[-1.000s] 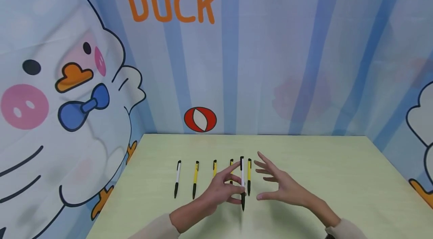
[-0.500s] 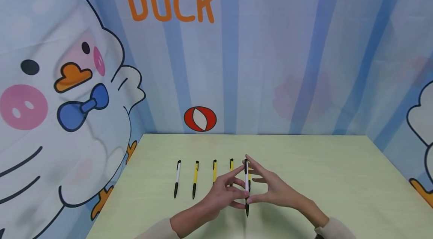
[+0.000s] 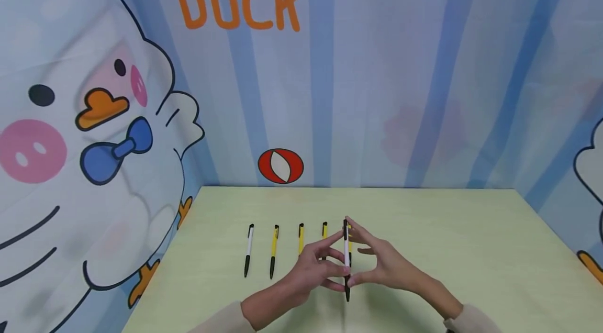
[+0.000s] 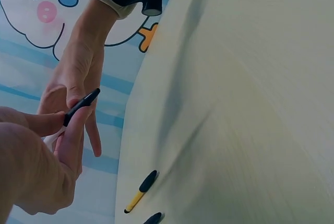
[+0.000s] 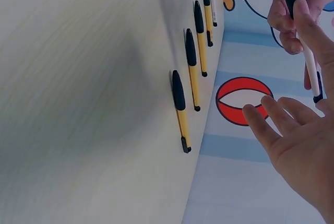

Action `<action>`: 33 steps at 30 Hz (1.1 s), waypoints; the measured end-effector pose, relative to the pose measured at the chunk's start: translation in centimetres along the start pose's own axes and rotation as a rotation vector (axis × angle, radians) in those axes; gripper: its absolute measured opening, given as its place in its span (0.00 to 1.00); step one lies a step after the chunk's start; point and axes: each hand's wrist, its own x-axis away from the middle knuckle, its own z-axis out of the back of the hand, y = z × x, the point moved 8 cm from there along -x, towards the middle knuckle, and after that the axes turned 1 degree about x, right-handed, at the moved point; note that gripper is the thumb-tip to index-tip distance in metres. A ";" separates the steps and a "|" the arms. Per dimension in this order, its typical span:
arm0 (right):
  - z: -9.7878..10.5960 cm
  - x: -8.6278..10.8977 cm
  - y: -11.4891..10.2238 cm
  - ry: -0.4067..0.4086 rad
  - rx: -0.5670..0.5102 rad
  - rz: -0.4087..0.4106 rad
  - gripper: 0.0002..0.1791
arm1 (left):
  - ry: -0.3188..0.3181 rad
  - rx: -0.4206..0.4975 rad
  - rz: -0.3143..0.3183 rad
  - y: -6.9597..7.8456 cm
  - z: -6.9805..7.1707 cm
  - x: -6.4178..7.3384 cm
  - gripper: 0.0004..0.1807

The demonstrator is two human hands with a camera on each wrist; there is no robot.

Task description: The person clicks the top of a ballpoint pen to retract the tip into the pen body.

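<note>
Upright above the table, a white ballpoint pen [image 3: 346, 252] with a black grip and clip stands between both hands. My left hand [image 3: 305, 274] pinches its barrel from the left. From the right, my right hand [image 3: 393, 268] has its thumb on the black lower part and its index finger at the clip end. In the right wrist view, the other right fingers stretch away from the pen. The left wrist view shows the black tip section [image 4: 82, 105] poking out past the left fingers. A yellow pen [image 5: 181, 117] lies behind, mostly covered in the head view.
On the pale table [image 3: 447, 239], a row of pens runs leftward: a white pen [image 3: 248, 252] at the far left, then several yellow ones, including one yellow pen [image 3: 274, 249] beside it. A printed duck curtain [image 3: 377, 87] hangs behind the table.
My right hand, apart from the pen a second ago, has come in from the right and taken hold of it. My left hand has shifted slightly right with the pen.
</note>
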 end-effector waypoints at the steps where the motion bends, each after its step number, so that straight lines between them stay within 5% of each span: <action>1: -0.1 0.0 0.1 -0.009 -0.002 -0.004 0.63 | 0.003 -0.006 0.001 0.0 0.0 0.0 0.42; 10: -0.3 1.4 1.3 -0.042 -0.009 -0.024 0.58 | 0.049 -0.048 0.021 -0.5 0.6 0.1 0.43; 22: 3.7 4.6 3.5 0.076 0.102 -0.154 0.37 | 0.085 -0.094 0.027 -0.6 1.6 -1.1 0.43; 33: 8.9 9.3 6.5 0.223 0.288 -0.192 0.30 | 0.083 -0.180 -0.015 -0.9 0.8 -4.9 0.44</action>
